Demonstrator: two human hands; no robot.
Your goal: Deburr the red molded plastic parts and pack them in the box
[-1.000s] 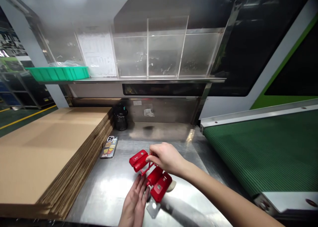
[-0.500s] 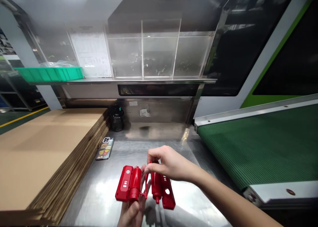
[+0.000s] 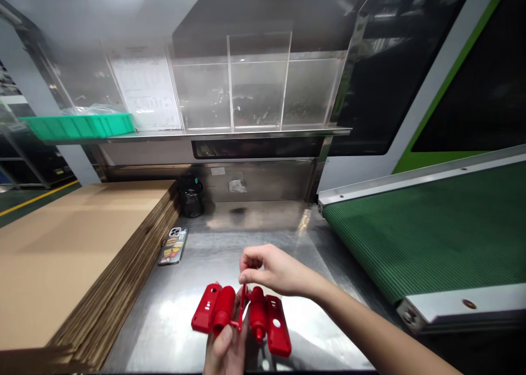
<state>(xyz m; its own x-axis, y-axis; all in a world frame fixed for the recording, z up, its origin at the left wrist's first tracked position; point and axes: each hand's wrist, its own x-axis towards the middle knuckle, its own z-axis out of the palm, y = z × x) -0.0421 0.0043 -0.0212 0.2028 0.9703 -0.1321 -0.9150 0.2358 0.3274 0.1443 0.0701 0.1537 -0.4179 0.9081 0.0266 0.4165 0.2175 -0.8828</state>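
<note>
Red moulded plastic parts (image 3: 224, 308) lie over my left hand (image 3: 225, 350), whose thumb presses on the lower end of the left cylinder. On each side a cylinder sits beside a flat plate with holes, and a thin red sprue (image 3: 242, 307) runs up between the two halves. My right hand (image 3: 263, 265) is closed in a pinch at the top of that sprue. The right-hand cylinder and plate (image 3: 278, 326) hang over the metal table, joined to the sprue by a short stub. Most of my left fingers are hidden under the parts.
Stacked cardboard sheets (image 3: 82, 243) fill the left side, with a phone (image 3: 173, 247) and a dark jug (image 3: 191, 197) beside them. A green conveyor belt (image 3: 431, 227) runs along the right. A green tray (image 3: 80, 126) rests on the shelf above the metal table (image 3: 152, 320).
My right hand has come slightly left and now sits above the right-hand cylinder, leaving its top uncovered. The red parts have tilted, and the view has shifted a little.
</note>
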